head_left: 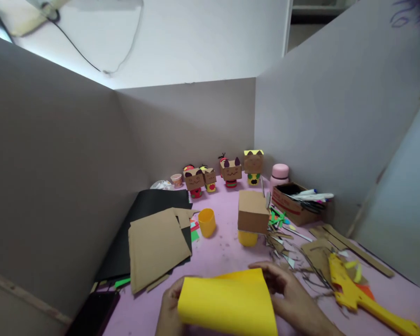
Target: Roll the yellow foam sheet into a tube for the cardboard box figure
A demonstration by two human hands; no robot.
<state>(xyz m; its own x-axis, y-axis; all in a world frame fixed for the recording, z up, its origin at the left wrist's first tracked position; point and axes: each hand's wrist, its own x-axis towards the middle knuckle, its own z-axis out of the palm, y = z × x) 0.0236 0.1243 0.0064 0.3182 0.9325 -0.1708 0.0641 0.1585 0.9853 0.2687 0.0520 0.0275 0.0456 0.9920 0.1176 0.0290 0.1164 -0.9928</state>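
Observation:
A curved sheet of yellow paper is held between both hands near the front of the table. My left hand grips its left end, the fingers partly hidden behind the sheet. At the right end my right hand closes on the paper, thumb and fingers bent around its edge. Beyond the hands stands a small yellow paper cylinder. To its right a cardboard box rests on top of another yellow cylinder.
Cardboard sheets lie on black paper at the left, near a dark phone. On the right are a yellow glue gun, paper scraps, a box of pens and a pink bottle. Cardboard cat figures line the back.

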